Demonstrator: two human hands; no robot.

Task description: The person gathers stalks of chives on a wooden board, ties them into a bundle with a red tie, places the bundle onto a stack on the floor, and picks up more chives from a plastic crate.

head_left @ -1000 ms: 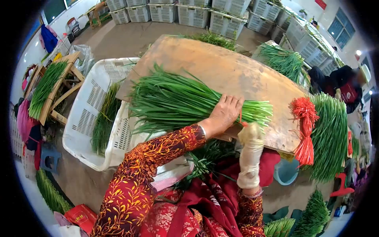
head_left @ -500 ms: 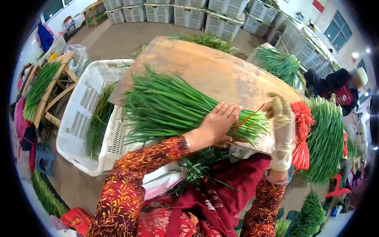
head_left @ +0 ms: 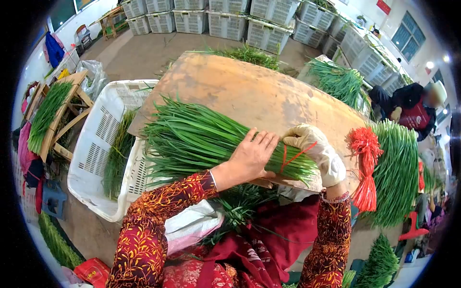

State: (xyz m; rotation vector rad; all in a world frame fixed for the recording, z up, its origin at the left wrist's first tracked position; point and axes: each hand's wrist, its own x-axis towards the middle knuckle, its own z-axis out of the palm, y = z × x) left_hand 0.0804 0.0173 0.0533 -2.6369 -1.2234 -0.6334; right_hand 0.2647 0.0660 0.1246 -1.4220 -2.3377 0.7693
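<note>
A bundle of garlic chives [head_left: 201, 139] lies across the wooden board, its leafy ends to the left and pale cut ends to the right. A red tie [head_left: 284, 161] circles it near the cut ends, with a loose tail sticking out. My bare left hand [head_left: 254, 153] grips the bundle just left of the tie, thumb on the near side. My right hand [head_left: 312, 146], in a pale glove, curls its fingers onto the far side of the bundle by the tie; its fingertips are partly hidden.
The wooden board [head_left: 240, 81] fills the middle. A bunch of red ties [head_left: 366, 165] hangs at its right edge, beside more chives [head_left: 394, 173]. To the left stands a white crate [head_left: 91, 158]. A co-worker [head_left: 408, 105] sits at the right; stacked crates [head_left: 225, 24] line the back.
My right hand has come down and left from above the cut ends onto the bundle beside the tie. My left hand stays on the chives, which have shifted slightly left.
</note>
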